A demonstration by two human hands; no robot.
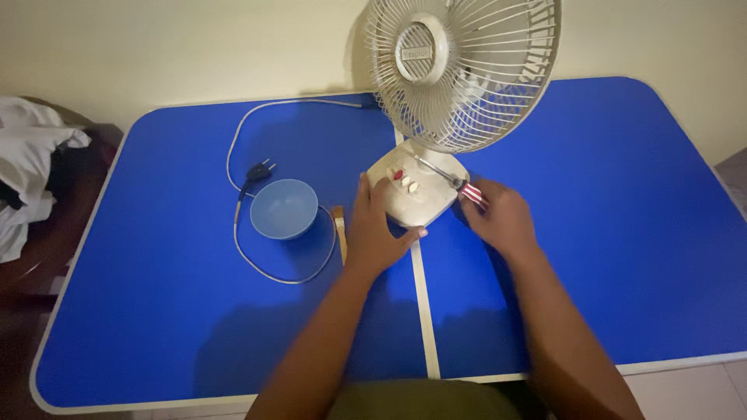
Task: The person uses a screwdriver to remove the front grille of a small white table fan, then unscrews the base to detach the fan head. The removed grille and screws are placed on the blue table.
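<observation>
Squarely near the middle of the blue counter (156, 311) stood a small white desk fan (459, 70), its round wire cage tilted toward the wall side and its flat base (412, 198) resting right over the pale seam that ran down the counter's centre. The left hand (377, 229) lay against the near left edge of that base, fingers laid flat and together along its side and the thumb stretched out across the seam at the front corner — a steadying press rather than a closed grip. The right hand (502, 218) was wrapped shut around the red-and-white striped handle of a screwdriver (451, 180), whose thin metal shaft slanted up and left, its tip reaching the top of the base just beside the row of small push buttons (406, 180). Left of the hands sat a light blue bowl (284, 208), upright, and between it and the left hand lay a small slim brush-like tool (340, 222) — too blurred to name surely. The fan's white cord (233, 155) looped from behind the fan round the bowl, its dark plug (261, 169) lying loose just above the bowl's rim. At the far left edge, off the counter, some white cloth (31, 155) was heaped.
</observation>
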